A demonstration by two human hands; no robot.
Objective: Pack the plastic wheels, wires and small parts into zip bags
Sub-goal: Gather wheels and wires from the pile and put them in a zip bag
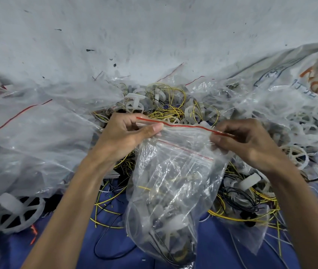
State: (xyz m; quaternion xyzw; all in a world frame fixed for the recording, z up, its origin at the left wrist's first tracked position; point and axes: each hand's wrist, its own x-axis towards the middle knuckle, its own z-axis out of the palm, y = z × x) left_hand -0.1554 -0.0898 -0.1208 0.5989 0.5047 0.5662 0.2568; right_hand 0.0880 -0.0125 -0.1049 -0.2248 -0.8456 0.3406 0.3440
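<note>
Closest to the camera, bottom centre of the frame, a clear zip bag (173,191) hangs with its bottom sagging over a blue cloth (222,253). It's pretty full down low: white plastic wheels (173,222) plus some yellow and black wire bits, all a bit blurry through the plastic.

Both hands are up at the bag's red zip strip (185,126). The left hand (127,133) pinches the left end between thumb and curled fingers, and the right hand (249,140) pinches the right end the same way, so the strip is stretched between them. Can't tell if the zip is actually sealed.

Around it, at lower left a loose spoked wheel (18,210) sits on the cloth, and at lower right there's a knot of black wires (237,195) mixed with yellow ones. Just behind the hands there's a big tangle of yellow wires (165,111) and more white wheels, crowding right up to the bag. The left side is a heap of empty zip bags (28,123) with red strips. Upper right has a white printed sack (299,74) lying past more wheels. A grey scuffed floor (134,26) fills the top.
</note>
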